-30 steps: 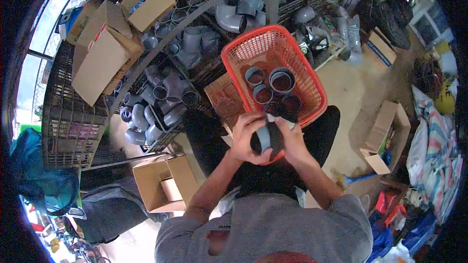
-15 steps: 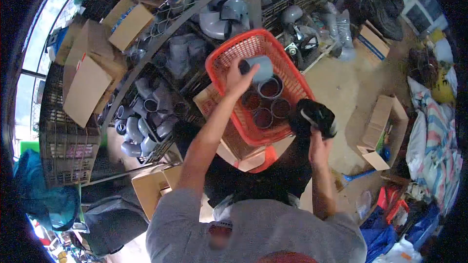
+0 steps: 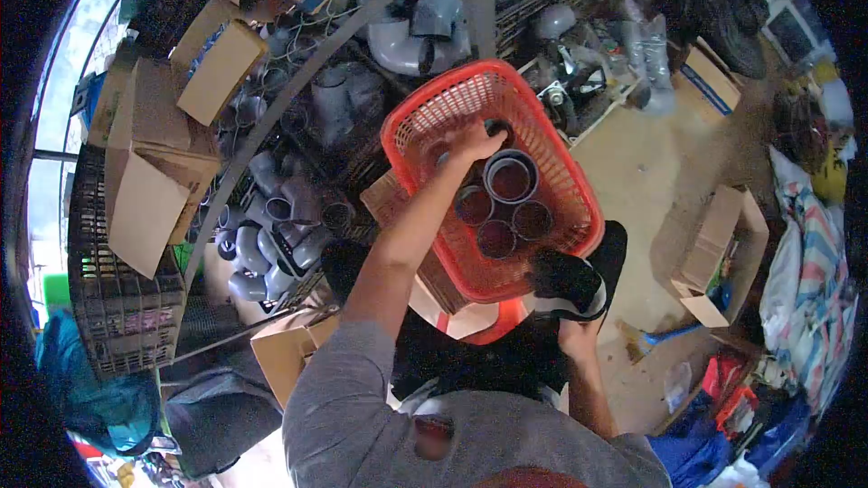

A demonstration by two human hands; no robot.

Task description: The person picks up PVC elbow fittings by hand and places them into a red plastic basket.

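Note:
A red plastic basket (image 3: 586,183) sits in front of me with several grey pipe fittings (image 3: 509,175) standing in it, their round openings facing up. My left hand (image 3: 474,143) reaches into the far part of the basket. Its fingers are closed at the rim of another grey pipe fitting (image 3: 498,132), partly hidden by the hand. Near the basket's lower right corner, my right hand (image 3: 577,336) is closed on a black item with a white edge (image 3: 568,286). Its shape resembles a shoe, but I cannot make out its kind.
Crates of grey pipe elbows (image 3: 262,258) stand to the left, below a curved metal bar. Cardboard boxes (image 3: 149,190) are stacked at far left. An open carton (image 3: 719,258) and striped sacks (image 3: 805,253) lie to the right on the floor.
My left hand has lowered the grey pipe fitting into the far part of the basket. My right hand has moved down, with the black item now lower beside the basket's corner.

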